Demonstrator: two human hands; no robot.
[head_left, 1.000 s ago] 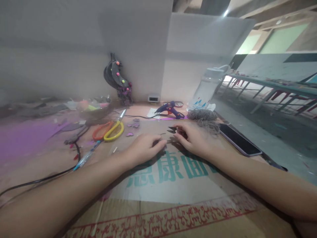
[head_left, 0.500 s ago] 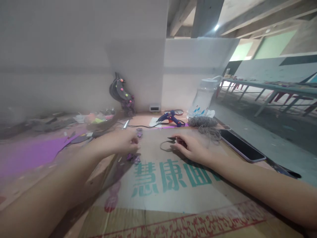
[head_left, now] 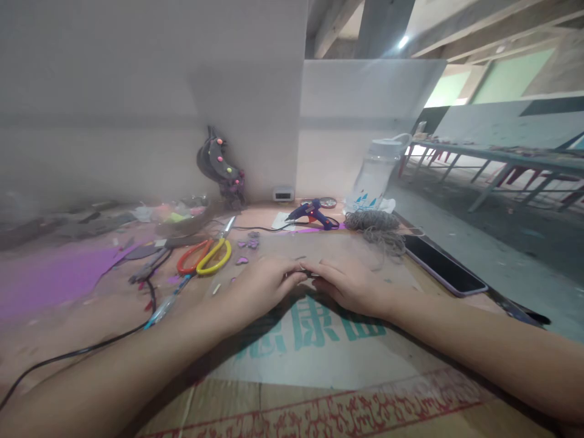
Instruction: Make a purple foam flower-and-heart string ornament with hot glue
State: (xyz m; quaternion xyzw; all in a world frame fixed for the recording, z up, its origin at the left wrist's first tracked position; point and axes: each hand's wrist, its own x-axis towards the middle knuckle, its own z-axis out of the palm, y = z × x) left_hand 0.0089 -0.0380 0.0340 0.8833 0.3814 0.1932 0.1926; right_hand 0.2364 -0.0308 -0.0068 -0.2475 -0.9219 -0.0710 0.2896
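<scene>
My left hand (head_left: pixel 269 285) and my right hand (head_left: pixel 350 285) meet over the clear sheet (head_left: pixel 319 377) at the middle of the table. Between their fingertips is a small dark piece (head_left: pixel 310 274), mostly covered by the fingers, so its kind cannot be made out. Both hands pinch, with thumbs under the curled fingers. Just beyond the left hand lie small purple cut-out pieces (head_left: pixel 250 243). Scissors (head_left: pixel 214 258) with one orange and one yellow handle rest to its left. A skein of grey yarn (head_left: pixel 374 226) sits beyond the right hand.
A blue glue gun (head_left: pixel 314 213) stands at the back by a small digital display (head_left: pixel 283 194). A water bottle (head_left: pixel 376 173) and a phone (head_left: pixel 447 264) are on the right. A grey crescent ornament with coloured balls (head_left: pixel 223 161) leans against the wall. Purple felt (head_left: pixel 68 277) and a black cable (head_left: pixel 82 350) lie left.
My left hand has moved right, from beside the purple pieces to my right hand. The scissors now show. The dark piece with a grey loop in my right hand is now mostly hidden.
</scene>
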